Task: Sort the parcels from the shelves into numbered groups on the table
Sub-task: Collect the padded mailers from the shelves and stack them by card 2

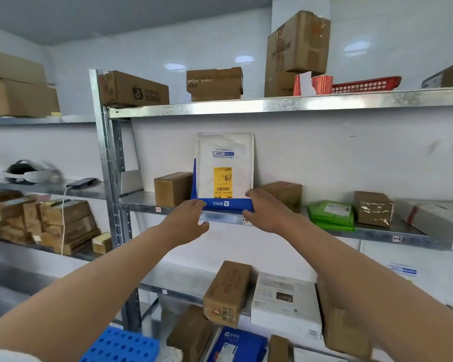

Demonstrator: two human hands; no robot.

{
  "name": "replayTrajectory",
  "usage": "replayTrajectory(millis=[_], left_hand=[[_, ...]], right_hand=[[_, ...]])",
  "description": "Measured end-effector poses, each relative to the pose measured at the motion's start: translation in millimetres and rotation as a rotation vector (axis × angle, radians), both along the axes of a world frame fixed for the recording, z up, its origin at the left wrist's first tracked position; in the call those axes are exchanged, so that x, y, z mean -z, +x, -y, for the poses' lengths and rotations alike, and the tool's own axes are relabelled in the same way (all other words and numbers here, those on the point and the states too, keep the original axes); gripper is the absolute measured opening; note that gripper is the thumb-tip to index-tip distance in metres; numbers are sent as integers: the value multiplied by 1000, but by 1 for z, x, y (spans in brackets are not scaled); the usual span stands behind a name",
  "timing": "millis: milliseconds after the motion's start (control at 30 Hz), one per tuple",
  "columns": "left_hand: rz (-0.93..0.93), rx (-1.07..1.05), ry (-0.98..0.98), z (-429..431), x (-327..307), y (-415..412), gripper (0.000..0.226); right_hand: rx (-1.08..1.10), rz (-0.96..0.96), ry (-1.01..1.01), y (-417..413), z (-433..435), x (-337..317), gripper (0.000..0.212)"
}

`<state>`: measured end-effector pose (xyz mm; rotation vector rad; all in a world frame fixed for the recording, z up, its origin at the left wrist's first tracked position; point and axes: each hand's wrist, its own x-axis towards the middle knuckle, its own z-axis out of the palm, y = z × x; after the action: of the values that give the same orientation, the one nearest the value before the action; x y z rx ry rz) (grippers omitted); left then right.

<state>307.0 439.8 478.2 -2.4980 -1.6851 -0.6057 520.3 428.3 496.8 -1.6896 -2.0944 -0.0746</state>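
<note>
The left hand (191,218) and right hand (264,211) each grip one end of the mailer's (225,158) blue near edge on the shelf (372,232). A box (173,189) stands just left.

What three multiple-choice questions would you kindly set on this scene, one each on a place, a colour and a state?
1. Where is the red basket?
A. on the top shelf
B. on the middle shelf
C. on the floor

2. What colour is the label on the white envelope?
A. green
B. yellow
C. red

3. Where are the left hand and the right hand?
A. flat on the envelope
B. hanging free of the shelves
C. one at each front end of the blue parcel

Answers:
1 A, it lies on the highest board.
2 B, it is plainly yellow.
3 C, each hand meets one end.
</note>
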Motion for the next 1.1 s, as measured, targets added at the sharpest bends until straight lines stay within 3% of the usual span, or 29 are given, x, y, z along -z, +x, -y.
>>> replayTrajectory(millis=[267,467,633,800,900,1000,1100], left_hand=[[82,-45,-20,-70,0,10,48],[94,-50,1,-142,-6,10,57],[104,-24,-18,-198,-13,5,58],[179,-77,-79,-259,-17,-5,50],[259,-59,-145,-290,-4,-7,44],[317,-49,-187,-315,11,-9,42],[398,-80,-220,-329,19,-4,59]], right_hand=[[6,10,-58,18,-73,12,45],[48,-45,-84,24,-138,9,49],[104,-49,-210,17,-188,4,63],[182,-157,-230,13,-241,-2,68],[231,-222,-175,14,-267,8,90],[267,-280,-240,15,-286,23,116],[274,-424,-253,16,-300,30,119]])
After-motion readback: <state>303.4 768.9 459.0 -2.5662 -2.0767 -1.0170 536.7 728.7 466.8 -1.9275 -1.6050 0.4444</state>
